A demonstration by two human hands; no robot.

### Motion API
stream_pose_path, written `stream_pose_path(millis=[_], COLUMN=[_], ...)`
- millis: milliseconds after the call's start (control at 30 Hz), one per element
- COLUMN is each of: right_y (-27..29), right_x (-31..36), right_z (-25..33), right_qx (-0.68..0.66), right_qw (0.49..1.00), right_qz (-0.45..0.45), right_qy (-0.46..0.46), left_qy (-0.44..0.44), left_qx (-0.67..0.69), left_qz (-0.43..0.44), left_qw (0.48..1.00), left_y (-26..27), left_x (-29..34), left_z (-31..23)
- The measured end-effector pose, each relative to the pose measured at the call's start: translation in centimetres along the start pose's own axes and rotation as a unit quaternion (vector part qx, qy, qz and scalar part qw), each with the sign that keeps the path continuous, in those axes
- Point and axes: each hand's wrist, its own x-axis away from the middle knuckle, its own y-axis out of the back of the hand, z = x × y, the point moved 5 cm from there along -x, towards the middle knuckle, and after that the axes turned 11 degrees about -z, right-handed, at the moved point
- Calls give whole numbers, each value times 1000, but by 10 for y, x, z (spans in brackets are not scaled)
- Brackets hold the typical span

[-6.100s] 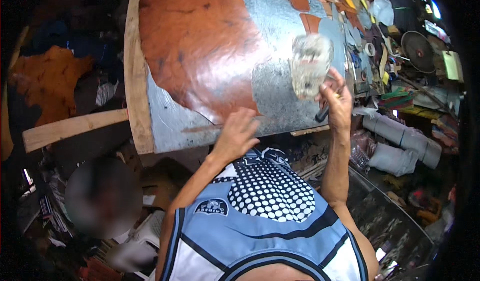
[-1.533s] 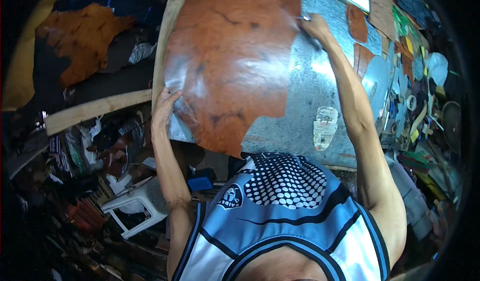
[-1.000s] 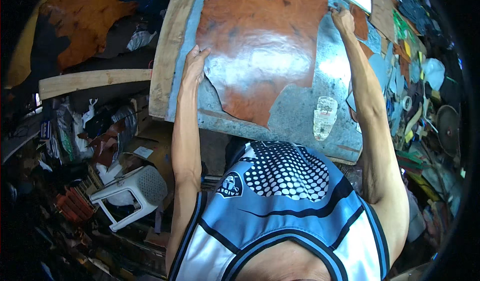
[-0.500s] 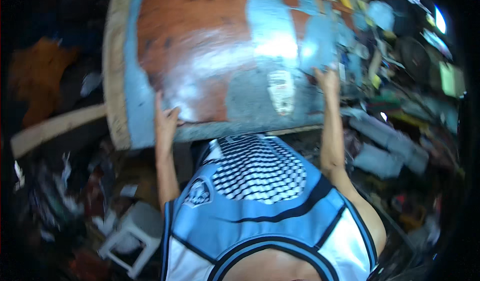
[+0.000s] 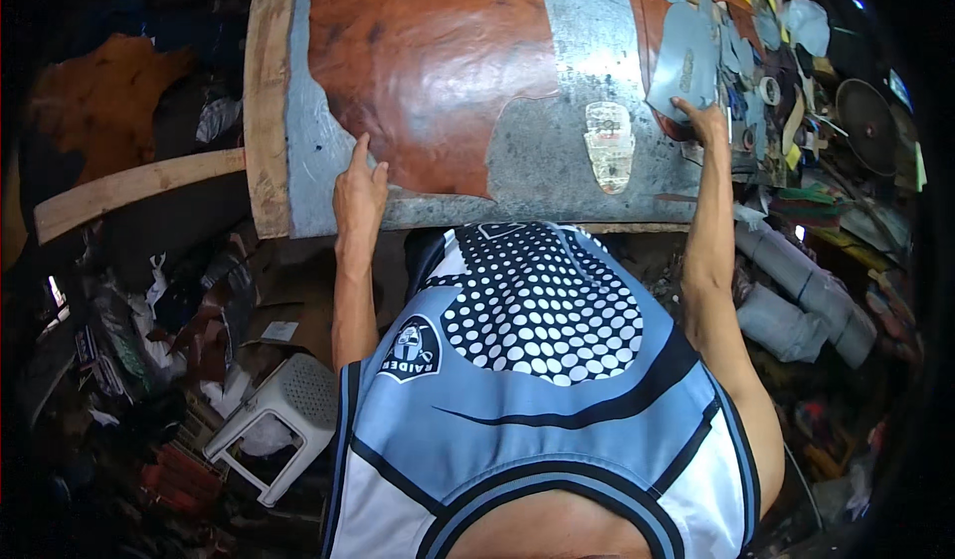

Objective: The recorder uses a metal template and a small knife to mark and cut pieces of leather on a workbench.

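Note:
A large brown leather hide [image 5: 428, 62] lies flat on a grey metal-topped table [image 5: 557, 151] with a wooden left edge. My left hand [image 5: 360, 186] rests on the hide's near left edge, index finger stretched out. My right hand [image 5: 704, 121] touches the lower corner of a grey-blue flat sheet [image 5: 686, 62] at the table's right side. A clear shoe-sole-shaped template [image 5: 610, 146] lies on the bare metal between my hands.
Scraps of leather and coloured cut pieces crowd the table's far right [image 5: 766, 32]. Grey rolls [image 5: 796, 300] lie low on the right. A white plastic stool [image 5: 284, 420] and clutter sit on the floor at left, with another brown hide [image 5: 99, 101] and a wooden plank [image 5: 129, 191].
My right hand has moved off the hide's far right edge to the grey-blue sheet at the right. My left hand stayed at the hide's near left edge.

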Motion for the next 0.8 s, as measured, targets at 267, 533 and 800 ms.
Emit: stream_pose_path(millis=[267, 533, 800], right_y=[-7, 16, 36], right_x=[-17, 3, 18], right_z=[-21, -7, 8], right_qx=[-8, 37, -29], right_qw=[996, 999, 998], right_qz=[60, -9, 10], right_qy=[-58, -20, -47], left_qy=[-183, -217, -276], left_qx=[-132, -116, -115], left_qz=[-71, 43, 41], left_qw=[972, 968, 953], left_y=[-6, -68, -101], left_x=[21, 29, -43], left_z=[-51, -81, -121])
